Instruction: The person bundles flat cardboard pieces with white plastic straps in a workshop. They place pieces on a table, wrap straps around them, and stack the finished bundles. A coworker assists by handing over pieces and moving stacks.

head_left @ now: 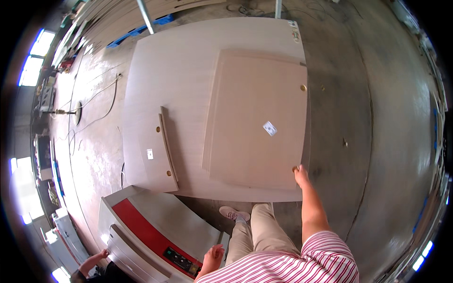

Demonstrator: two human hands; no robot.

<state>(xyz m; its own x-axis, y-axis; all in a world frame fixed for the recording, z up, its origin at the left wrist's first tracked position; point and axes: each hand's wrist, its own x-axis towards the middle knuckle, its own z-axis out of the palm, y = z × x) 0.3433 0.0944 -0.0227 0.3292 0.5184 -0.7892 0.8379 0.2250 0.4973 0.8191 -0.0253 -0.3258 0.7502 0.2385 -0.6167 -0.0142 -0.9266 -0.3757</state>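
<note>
A stack of light-brown cabinet boards lies flat on a large pale table. Its top board has round holes along the right edge and a white label. My right hand reaches forward to the near right corner, its fingers closed at the board's edge beside a hole; the fingertips are partly hidden. Close to my body, my left hand hangs with curled fingers next to a grey machine, and nothing shows in it. Toward the table's left side lies a narrower board with two round holes and a label.
The grey machine with a red stripe and a control panel stands at the near left. Another person's hand rests at its side. Cables trail over the floor left of the table. A blue pallet lies beyond it.
</note>
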